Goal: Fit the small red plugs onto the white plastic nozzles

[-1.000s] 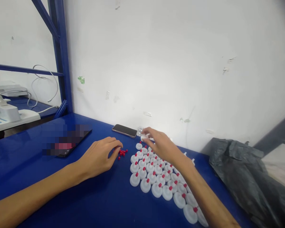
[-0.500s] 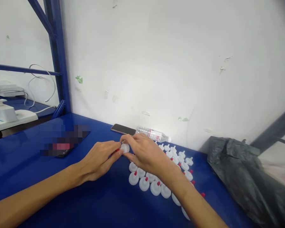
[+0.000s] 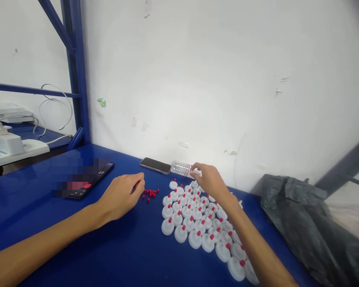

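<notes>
My left hand [image 3: 122,196] is closed in a pinch just left of a small pile of red tip caps [image 3: 151,193]. A bit of red shows between its thumb and forefinger, a red tip cap mostly hidden by the fingers. Farther right, my right hand [image 3: 209,180] reaches above the back of a cluster of white nozzle caps [image 3: 181,234], in front of the bottle. Its thumb and forefinger pinch a white nozzle cap [image 3: 197,172], partly covered by the fingers. Most visible nozzle caps in the cluster wear red tips. My right forearm hides some on the right.
A phone [image 3: 155,165] and a clear plastic bottle [image 3: 180,168] lie along the wall. Another dark device [image 3: 80,189], partly blurred out, lies at left on the blue table [image 3: 107,255]. A black plastic bag [image 3: 296,199] rests at right. A blue metal post [image 3: 79,71] stands back left.
The hands, together around one nozzle cap before, are now apart. My right hand has moved right and back; my left has drawn slightly left. The red pile has come into view.
</notes>
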A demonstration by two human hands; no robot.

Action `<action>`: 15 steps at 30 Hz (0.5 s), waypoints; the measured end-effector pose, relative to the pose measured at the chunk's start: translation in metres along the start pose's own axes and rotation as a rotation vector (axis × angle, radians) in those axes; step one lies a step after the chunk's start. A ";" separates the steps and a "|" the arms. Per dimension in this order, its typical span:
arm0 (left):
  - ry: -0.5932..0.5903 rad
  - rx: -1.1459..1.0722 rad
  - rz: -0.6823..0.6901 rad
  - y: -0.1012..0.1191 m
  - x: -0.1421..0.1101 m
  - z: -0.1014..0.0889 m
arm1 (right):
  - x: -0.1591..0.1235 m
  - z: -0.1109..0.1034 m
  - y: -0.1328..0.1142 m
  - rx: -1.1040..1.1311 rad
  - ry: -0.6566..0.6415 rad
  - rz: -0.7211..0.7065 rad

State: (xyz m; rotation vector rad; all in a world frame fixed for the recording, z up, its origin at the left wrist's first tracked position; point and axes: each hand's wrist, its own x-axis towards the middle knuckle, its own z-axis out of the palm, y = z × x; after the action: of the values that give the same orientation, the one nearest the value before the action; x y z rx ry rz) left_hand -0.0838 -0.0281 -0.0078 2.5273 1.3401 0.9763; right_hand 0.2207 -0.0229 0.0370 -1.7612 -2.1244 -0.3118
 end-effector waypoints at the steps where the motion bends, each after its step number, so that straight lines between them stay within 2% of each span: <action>1: -0.011 0.009 -0.014 -0.001 0.000 0.001 | 0.000 0.002 -0.002 0.000 -0.009 -0.009; 7: -0.043 0.052 -0.064 -0.002 0.000 0.002 | 0.000 0.009 -0.017 0.026 -0.080 -0.031; 15: -0.116 0.124 -0.098 -0.001 0.000 0.004 | -0.003 0.022 -0.019 0.033 -0.148 -0.062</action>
State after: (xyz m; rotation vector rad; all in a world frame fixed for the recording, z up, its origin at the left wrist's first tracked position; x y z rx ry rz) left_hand -0.0821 -0.0272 -0.0111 2.5339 1.5171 0.7383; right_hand 0.2000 -0.0204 0.0171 -1.7509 -2.2766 -0.1658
